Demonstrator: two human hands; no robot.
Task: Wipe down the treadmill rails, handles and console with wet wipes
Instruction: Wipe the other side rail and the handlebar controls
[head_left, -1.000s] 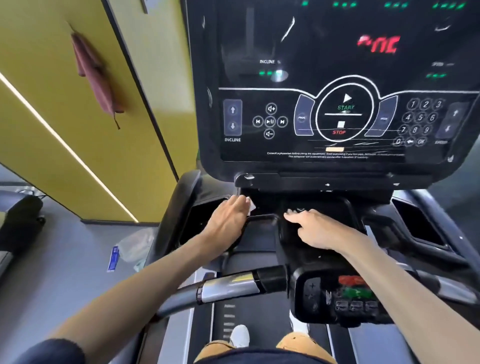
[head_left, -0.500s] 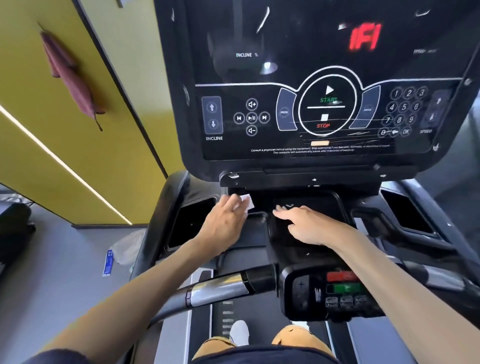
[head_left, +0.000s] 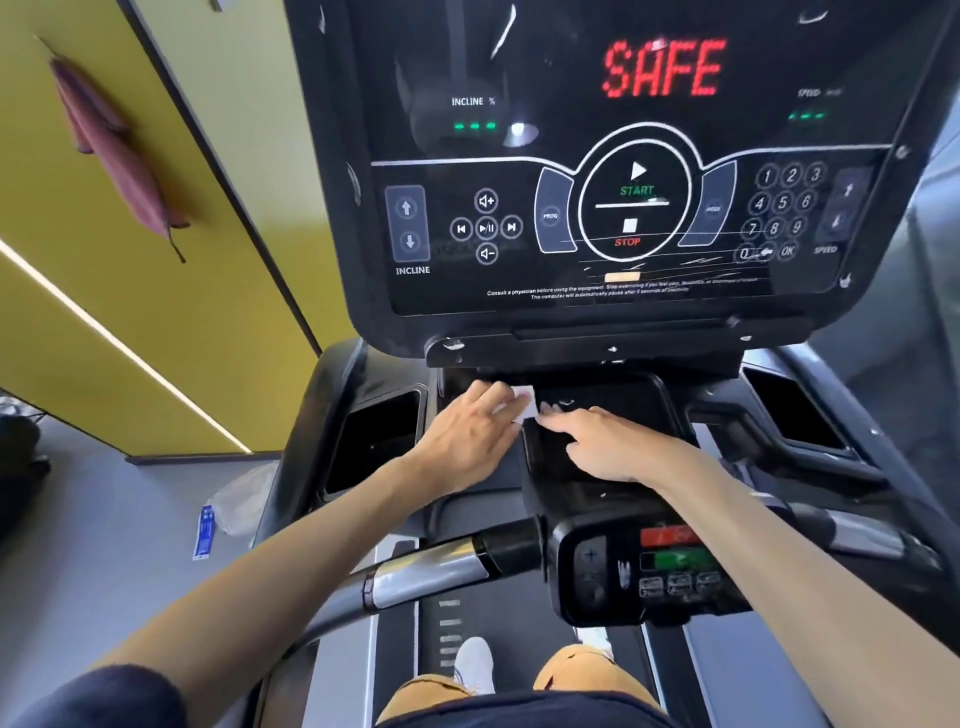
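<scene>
The black console (head_left: 613, 156) fills the upper middle of the view, tilted toward the person, its red display reading SAFE above the START and STOP ring, the incline keys and a number pad. Below it the treadmill's dark tray (head_left: 628, 395) runs across, with a deep cup pocket (head_left: 374, 441) at its left. A silver and black handlebar (head_left: 431, 571) crosses lower down and meets a control pod (head_left: 654, 566) with red and green buttons. On the grey floor to the left lies a clear plastic packet (head_left: 228, 504) with a blue label.

The left hand (head_left: 467, 436) lies palm down at the tray's left edge, just under the console. Its fingers (head_left: 488, 395) are straight and close together, pressing flat on the wet wipe (head_left: 523, 405). The right hand (head_left: 608, 447) rests palm down on the tray just beside it, fingers (head_left: 561, 418) stretched out, narrowly spread and gripping nothing; the fingertips reach the wipe's lower right edge.

The wipe is a small white sheet. Most of it is hidden under the left fingers, and only one corner shows between the two hands.
</scene>
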